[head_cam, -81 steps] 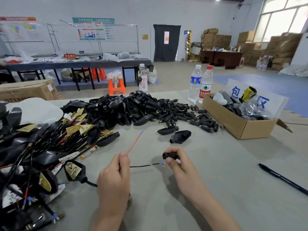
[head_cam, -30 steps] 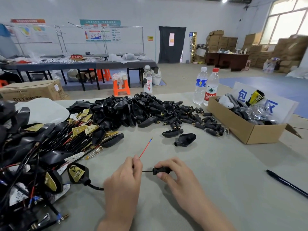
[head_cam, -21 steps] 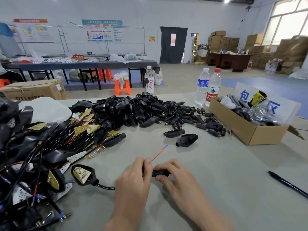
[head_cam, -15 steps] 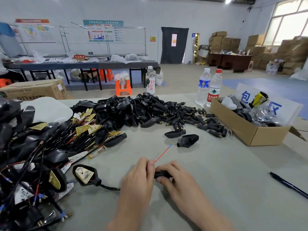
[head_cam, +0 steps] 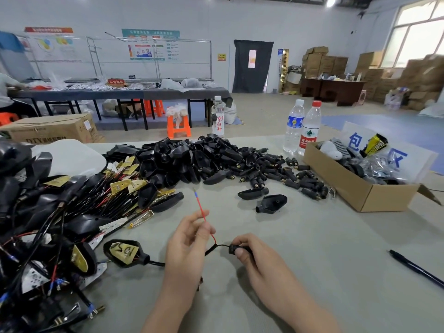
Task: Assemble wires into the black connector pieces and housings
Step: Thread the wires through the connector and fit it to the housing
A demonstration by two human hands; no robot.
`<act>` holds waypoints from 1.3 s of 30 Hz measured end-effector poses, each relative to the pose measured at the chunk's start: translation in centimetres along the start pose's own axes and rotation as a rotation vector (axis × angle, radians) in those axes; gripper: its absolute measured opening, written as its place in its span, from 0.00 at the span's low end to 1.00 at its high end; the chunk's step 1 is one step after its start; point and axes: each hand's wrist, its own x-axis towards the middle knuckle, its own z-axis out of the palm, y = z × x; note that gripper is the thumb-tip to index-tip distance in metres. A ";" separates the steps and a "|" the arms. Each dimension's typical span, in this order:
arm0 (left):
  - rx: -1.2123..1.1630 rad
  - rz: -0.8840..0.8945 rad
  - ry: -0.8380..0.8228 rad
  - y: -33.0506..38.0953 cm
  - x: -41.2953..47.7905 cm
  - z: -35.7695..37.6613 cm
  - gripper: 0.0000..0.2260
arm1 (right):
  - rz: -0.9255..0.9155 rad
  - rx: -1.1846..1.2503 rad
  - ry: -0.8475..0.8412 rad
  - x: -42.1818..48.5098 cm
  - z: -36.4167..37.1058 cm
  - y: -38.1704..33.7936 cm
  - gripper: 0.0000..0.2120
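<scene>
My left hand [head_cam: 187, 246] pinches a red wire [head_cam: 200, 207] whose blue-tipped end points up and away. My right hand [head_cam: 249, 251] grips a small black connector piece [head_cam: 234, 249], and a black wire runs into its left end. Both wires join into one black cable leading left to a black housing [head_cam: 125, 253] with a brass plate, lying on the grey table [head_cam: 312, 272]. A heap of loose black housings and connectors [head_cam: 216, 162] lies behind. Two separate housings [head_cam: 271, 203] lie just beyond my hands.
A tangle of wired housings [head_cam: 48, 224] fills the left side. A cardboard box [head_cam: 355, 188] of parts stands at the right, with two water bottles [head_cam: 302, 128] behind it. A black pen [head_cam: 418, 270] lies at the right edge.
The black wire went into the connector as my hands came together. Now the hands have drawn slightly apart, and the red wire has swung from pointing right to pointing upward.
</scene>
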 end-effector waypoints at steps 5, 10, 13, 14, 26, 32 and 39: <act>-0.230 -0.111 0.038 0.3 0.6 -0.4 0.08 | 0.000 0.014 0.000 -0.2 -0.2 0.0 0.07; -0.508 -0.236 -0.057 0.7 1.2 -0.9 0.08 | 0.029 0.026 0.026 -0.2 -0.5 0.2 0.06; -0.622 -0.320 -0.069 0.7 1.3 -0.9 0.08 | 0.036 0.022 0.036 -0.1 -0.8 0.2 0.07; -0.639 -0.345 -0.071 0.7 1.3 -0.9 0.09 | 0.039 0.023 0.038 -0.1 -0.8 0.2 0.07; -0.601 -0.447 -0.150 1.0 1.1 -1.8 0.12 | 0.024 0.077 0.086 -0.1 -0.8 0.3 0.10; -0.385 -0.369 -0.223 -0.1 1.3 -1.6 0.12 | -0.009 0.163 0.132 -0.2 -0.6 -0.3 0.09; -0.281 -0.310 -0.279 0.1 0.7 -0.9 0.09 | -0.003 0.202 0.133 -0.2 -0.8 -0.5 0.08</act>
